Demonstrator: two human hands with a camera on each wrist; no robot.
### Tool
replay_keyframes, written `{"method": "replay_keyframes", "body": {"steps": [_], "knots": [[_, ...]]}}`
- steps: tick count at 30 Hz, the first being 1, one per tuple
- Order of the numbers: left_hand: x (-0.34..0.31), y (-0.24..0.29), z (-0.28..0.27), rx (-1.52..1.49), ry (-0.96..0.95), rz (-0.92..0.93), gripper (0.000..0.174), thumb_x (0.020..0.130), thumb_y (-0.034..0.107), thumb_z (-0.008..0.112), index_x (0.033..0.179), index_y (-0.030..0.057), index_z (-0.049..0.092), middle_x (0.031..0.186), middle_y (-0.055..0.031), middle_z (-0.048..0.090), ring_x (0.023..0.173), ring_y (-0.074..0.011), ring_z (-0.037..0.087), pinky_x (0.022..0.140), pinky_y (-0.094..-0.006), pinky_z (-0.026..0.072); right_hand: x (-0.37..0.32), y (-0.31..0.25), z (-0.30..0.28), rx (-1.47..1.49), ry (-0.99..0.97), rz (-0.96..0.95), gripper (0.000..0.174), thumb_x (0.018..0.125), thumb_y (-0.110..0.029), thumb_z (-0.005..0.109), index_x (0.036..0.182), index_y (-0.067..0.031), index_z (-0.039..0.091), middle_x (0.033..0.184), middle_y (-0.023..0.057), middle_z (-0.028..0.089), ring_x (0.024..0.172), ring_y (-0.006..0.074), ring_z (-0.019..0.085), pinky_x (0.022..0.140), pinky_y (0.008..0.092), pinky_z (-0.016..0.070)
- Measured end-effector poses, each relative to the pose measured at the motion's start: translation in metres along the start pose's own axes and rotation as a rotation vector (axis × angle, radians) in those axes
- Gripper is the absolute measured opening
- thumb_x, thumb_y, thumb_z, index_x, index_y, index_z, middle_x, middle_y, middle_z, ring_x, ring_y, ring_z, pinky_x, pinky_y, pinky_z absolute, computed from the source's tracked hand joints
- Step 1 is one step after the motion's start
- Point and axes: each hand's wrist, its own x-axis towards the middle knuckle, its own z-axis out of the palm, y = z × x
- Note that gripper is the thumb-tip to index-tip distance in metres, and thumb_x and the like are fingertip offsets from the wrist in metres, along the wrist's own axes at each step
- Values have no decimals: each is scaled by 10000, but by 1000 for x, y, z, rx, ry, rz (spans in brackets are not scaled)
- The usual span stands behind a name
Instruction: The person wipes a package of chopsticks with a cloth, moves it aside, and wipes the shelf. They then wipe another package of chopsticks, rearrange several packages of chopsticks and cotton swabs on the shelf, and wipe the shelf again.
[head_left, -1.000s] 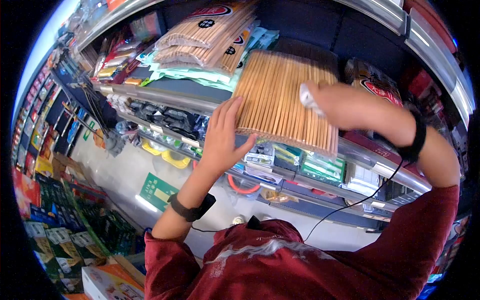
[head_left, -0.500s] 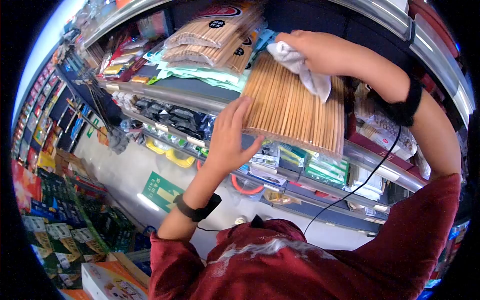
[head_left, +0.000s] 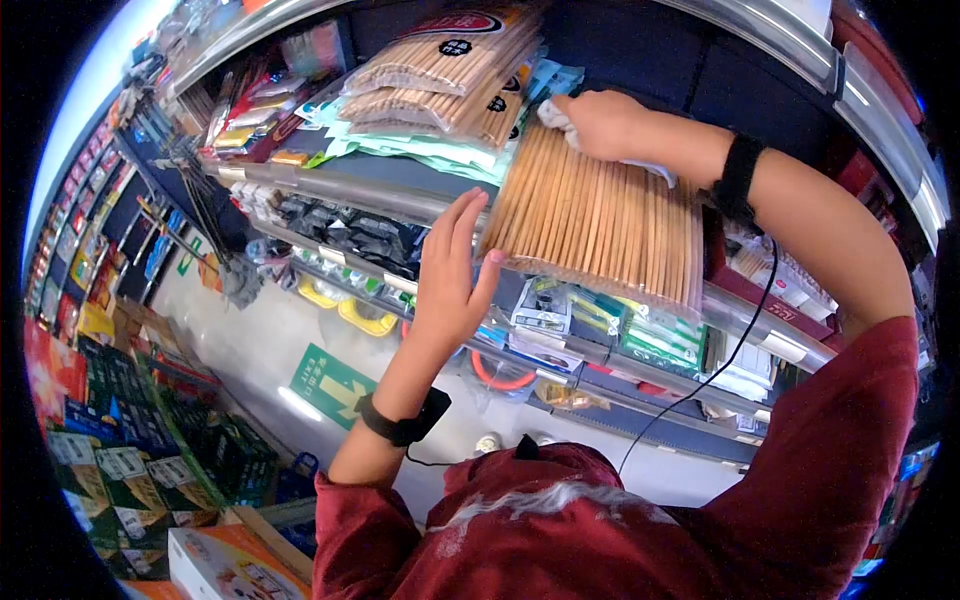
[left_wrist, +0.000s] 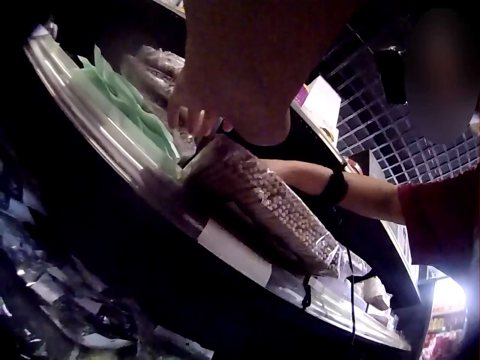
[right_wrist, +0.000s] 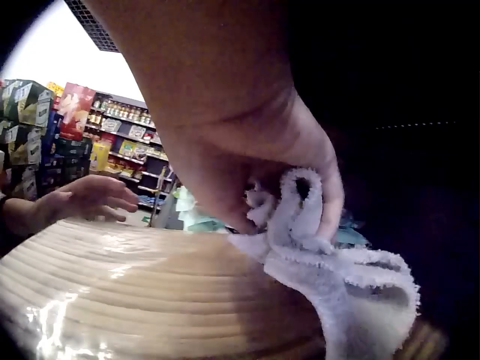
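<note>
A wide clear-wrapped pack of wooden chopsticks [head_left: 600, 225] lies on the upper shelf, its near end reaching the shelf edge. My right hand [head_left: 610, 125] grips a bunched white cloth [head_left: 556, 117] at the pack's far left part. In the right wrist view the cloth [right_wrist: 315, 262] is crumpled under the curled fingers and hangs over the pack's surface [right_wrist: 150, 292]. My left hand [head_left: 452, 275] is at the pack's near left corner, fingers extended and thumb apart; whether it touches the wrap I cannot tell.
Stacked chopstick packs [head_left: 440, 75] and pale green packets [head_left: 420, 150] lie left of the wide pack. A metal shelf rail [head_left: 350, 190] runs along the front, with lower shelves of packaged goods beneath. A black cable [head_left: 735, 355] hangs beside the right arm.
My right hand, holding the cloth, has moved from the pack's right part to its far left. My left hand's fingers have lifted and spread slightly at the near corner.
</note>
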Motion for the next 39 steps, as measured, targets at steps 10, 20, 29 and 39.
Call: {"method": "replay_keyframes", "body": {"steps": [10, 20, 29, 39], "knots": [[-23, -4, 8, -110, 219, -9, 476, 693, 27, 529, 1133, 1, 350, 1066, -179, 401, 1003, -299, 401, 898, -361, 293, -85, -99, -25, 190, 88, -471, 363, 649, -73, 571, 1009, -85, 526, 905, 143, 538, 861, 290, 539, 715, 376, 462], [47, -12, -10, -96, 195, 64, 338, 730, 41, 555, 1052, -1, 463, 1059, -161, 489, 977, -306, 467, 853, -352, 351, -38, -56, -39, 145, 201, -540, 396, 659, -42, 563, 1046, -119, 527, 935, 110, 532, 883, 283, 526, 763, 374, 434], [10, -10, 2, -251, -4, -116, 311, 812, 59, 405, 1105, -23, 468, 1189, -156, 451, 1109, -283, 421, 939, -328, 293, -49, -71, -18, 22, 45, -393, 425, 624, 6, 554, 1037, -87, 510, 896, 154, 547, 901, 314, 514, 733, 391, 436], [-35, 2, -23, -187, 69, -33, 252, 716, 66, 450, 945, -9, 524, 961, -140, 536, 883, -285, 491, 772, -349, 364, -91, -97, -46, 265, -143, -544, 315, 637, 20, 525, 946, -41, 544, 837, 160, 570, 830, 321, 547, 699, 389, 444]]}}
